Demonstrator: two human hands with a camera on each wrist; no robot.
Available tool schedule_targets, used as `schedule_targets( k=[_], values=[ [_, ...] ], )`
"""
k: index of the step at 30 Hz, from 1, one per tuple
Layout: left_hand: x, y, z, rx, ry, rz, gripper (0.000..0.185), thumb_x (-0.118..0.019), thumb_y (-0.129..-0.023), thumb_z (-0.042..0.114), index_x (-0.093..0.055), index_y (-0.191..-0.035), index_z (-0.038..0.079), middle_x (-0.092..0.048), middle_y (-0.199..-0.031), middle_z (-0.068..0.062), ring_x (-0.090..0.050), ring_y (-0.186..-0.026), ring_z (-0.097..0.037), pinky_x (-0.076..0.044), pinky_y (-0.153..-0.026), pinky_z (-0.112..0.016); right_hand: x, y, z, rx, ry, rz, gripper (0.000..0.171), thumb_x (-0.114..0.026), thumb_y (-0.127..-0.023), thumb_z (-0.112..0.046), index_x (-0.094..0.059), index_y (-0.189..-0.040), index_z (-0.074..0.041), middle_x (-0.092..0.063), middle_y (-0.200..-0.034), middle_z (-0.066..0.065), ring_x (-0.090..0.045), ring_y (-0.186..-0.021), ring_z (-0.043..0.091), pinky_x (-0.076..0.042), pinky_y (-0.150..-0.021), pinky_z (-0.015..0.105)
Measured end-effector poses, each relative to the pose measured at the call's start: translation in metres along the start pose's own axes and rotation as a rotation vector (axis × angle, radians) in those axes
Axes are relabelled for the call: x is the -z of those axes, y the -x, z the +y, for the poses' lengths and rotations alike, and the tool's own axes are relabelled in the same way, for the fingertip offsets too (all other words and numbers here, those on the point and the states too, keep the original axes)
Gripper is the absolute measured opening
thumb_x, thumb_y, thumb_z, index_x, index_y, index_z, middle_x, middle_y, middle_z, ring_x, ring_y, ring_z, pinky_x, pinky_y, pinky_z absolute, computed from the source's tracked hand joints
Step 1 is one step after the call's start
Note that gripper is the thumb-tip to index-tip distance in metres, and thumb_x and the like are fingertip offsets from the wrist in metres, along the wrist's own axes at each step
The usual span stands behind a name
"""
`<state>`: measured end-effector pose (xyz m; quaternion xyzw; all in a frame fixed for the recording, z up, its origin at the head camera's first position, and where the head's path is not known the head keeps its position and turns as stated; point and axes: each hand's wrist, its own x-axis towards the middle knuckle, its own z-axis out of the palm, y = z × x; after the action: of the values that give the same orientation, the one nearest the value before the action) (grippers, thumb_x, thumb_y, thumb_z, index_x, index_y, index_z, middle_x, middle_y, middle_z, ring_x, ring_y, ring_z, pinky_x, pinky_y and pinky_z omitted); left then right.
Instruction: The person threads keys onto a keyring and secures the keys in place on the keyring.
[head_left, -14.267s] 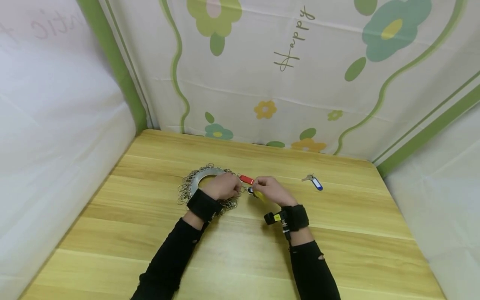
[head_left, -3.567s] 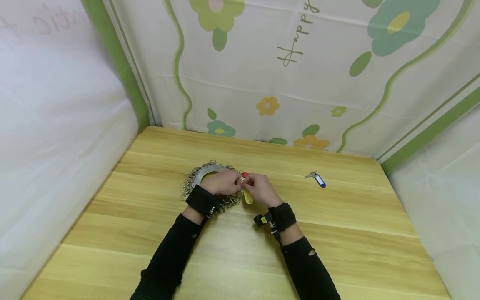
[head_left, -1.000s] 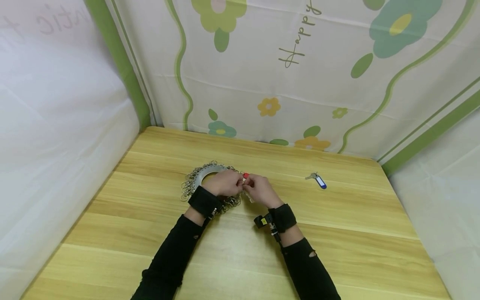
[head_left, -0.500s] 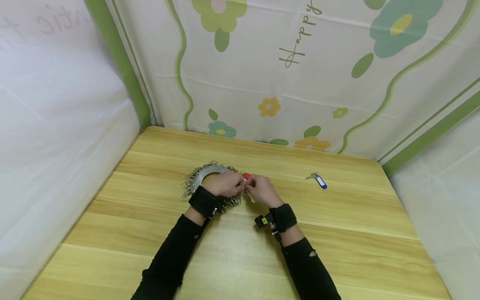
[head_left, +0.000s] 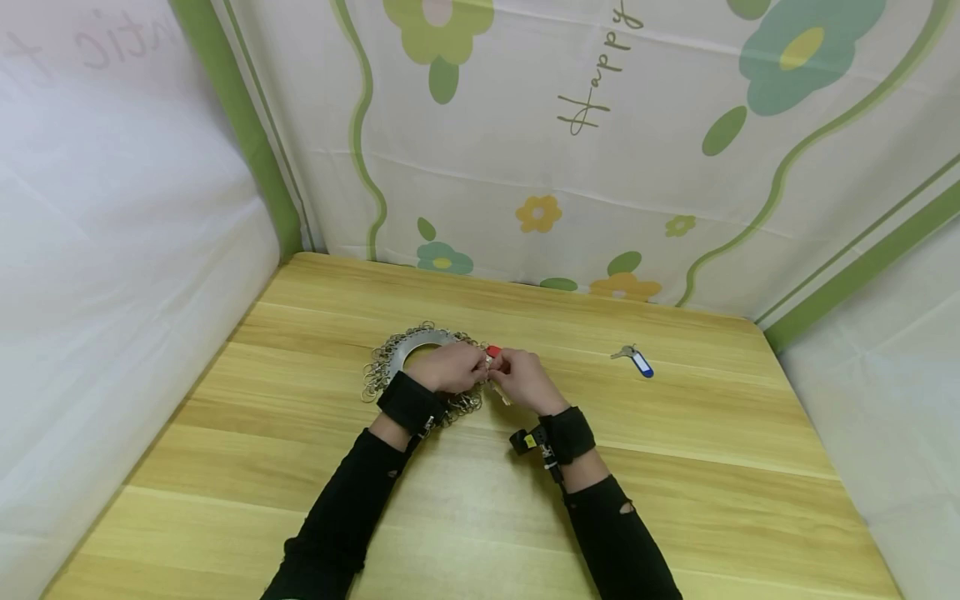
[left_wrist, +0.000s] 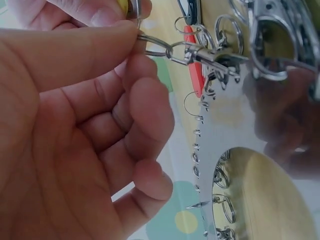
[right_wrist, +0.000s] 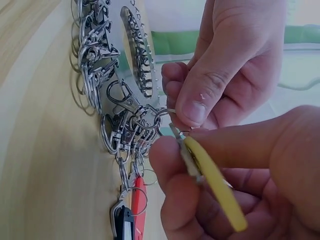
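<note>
Since the earliest frame, both of my hands have drawn together at the right edge of the metal ring disc (head_left: 416,343); over the last second they barely shift, which I read as fine threading work under way, not a carry. My left hand (head_left: 450,367) pinches a small split ring (left_wrist: 150,45) between thumb and forefinger; that ring hangs from a swivel clasp (left_wrist: 207,54) hooked on the disc's rim. My right hand (head_left: 521,379) pinches the yellow key tag (right_wrist: 215,187) with its key, thumb on top and forefinger beneath, the tag's metal end touching the split ring just beyond my left thumb tip.

The disc is a flat, shiny plate with a round central hole and a row of small holes along its edge, crowded with clasps and loose rings. A red key tag (right_wrist: 138,202) already hangs from it, just beside my right fingertips, with a black tag (right_wrist: 123,222) next to it. A blue key tag (head_left: 636,362) with its key lies well apart on the wooden table (head_left: 712,433), to the right of my right hand.
</note>
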<state>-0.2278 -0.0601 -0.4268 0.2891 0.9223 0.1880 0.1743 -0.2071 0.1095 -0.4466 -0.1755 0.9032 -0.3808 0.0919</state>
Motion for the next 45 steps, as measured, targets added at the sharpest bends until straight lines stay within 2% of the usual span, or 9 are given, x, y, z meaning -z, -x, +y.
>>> schedule_targets(
  k=[10, 18, 21, 28, 32, 40, 45],
  values=[
    [0.001, 0.001, 0.003, -0.036, 0.069, -0.011, 0.031, -0.054, -0.089, 0.010, -0.043, -0.060, 0.016, -0.036, -0.054, 0.005, -0.036, -0.045, -0.010, -0.033, -0.049, -0.023, 0.005, 0.003, -0.004, -0.014, -0.064, -0.060, 0.010, -0.054, -0.098, -0.015, -0.059, -0.091, -0.010, -0.058, -0.076, 0.003, -0.042, -0.050, 0.014, -0.035, -0.047, 0.027],
    [0.000, 0.002, 0.005, -0.029, 0.075, -0.041, 0.024, -0.053, -0.090, 0.009, -0.049, -0.067, 0.014, -0.040, -0.057, 0.003, -0.038, -0.047, -0.010, -0.034, -0.049, -0.023, 0.007, 0.005, -0.004, 0.001, -0.061, -0.105, 0.008, -0.052, -0.098, -0.011, -0.057, -0.091, -0.009, -0.060, -0.083, 0.009, -0.042, -0.050, 0.012, -0.036, -0.048, 0.025],
    [0.000, 0.002, 0.005, -0.047, 0.073, -0.045, 0.021, -0.054, -0.090, 0.007, -0.053, -0.070, 0.014, -0.041, -0.058, 0.003, -0.039, -0.047, -0.010, -0.034, -0.049, -0.023, 0.009, 0.007, -0.004, 0.015, -0.048, -0.117, 0.007, -0.052, -0.097, -0.007, -0.058, -0.094, -0.007, -0.061, -0.080, 0.010, -0.043, -0.049, 0.013, -0.035, -0.047, 0.025],
    [0.002, 0.004, 0.002, -0.119, 0.065, -0.024, 0.024, -0.052, -0.090, 0.003, -0.050, -0.069, 0.015, -0.040, -0.061, 0.004, -0.036, -0.051, -0.009, -0.031, -0.053, -0.022, 0.006, 0.007, 0.003, 0.058, 0.116, -0.137, 0.004, -0.056, -0.093, -0.004, -0.059, -0.090, -0.005, -0.057, -0.074, 0.001, -0.049, -0.057, 0.010, -0.038, -0.052, 0.023],
    [0.010, 0.009, -0.002, -0.140, 0.096, 0.007, 0.024, -0.049, -0.091, 0.002, -0.052, -0.069, 0.010, -0.039, -0.058, 0.003, -0.034, -0.050, -0.011, -0.031, -0.055, -0.025, 0.003, 0.009, 0.004, 0.090, 0.182, -0.148, 0.005, -0.057, -0.092, -0.002, -0.061, -0.090, -0.004, -0.058, -0.075, 0.000, -0.051, -0.061, 0.012, -0.042, -0.056, 0.026],
    [0.020, 0.016, -0.007, -0.099, 0.090, 0.047, 0.020, -0.049, -0.096, 0.011, -0.065, -0.085, 0.006, -0.054, -0.068, 0.003, -0.049, -0.056, -0.011, -0.041, -0.062, -0.027, 0.000, 0.012, 0.008, 0.136, 0.259, -0.163, 0.006, -0.059, -0.089, -0.002, -0.062, -0.087, -0.007, -0.059, -0.076, -0.002, -0.053, -0.065, 0.010, -0.045, -0.062, 0.028],
    [0.020, 0.021, -0.007, -0.064, 0.080, 0.054, 0.024, -0.048, -0.097, 0.013, -0.058, -0.075, 0.011, -0.047, -0.063, 0.003, -0.042, -0.053, -0.011, -0.036, -0.058, -0.026, 0.001, 0.013, 0.007, 0.139, 0.312, -0.183, 0.009, -0.061, -0.085, 0.001, -0.065, -0.089, -0.006, -0.064, -0.081, 0.001, -0.060, -0.072, 0.013, -0.049, -0.066, 0.030]
  ],
)
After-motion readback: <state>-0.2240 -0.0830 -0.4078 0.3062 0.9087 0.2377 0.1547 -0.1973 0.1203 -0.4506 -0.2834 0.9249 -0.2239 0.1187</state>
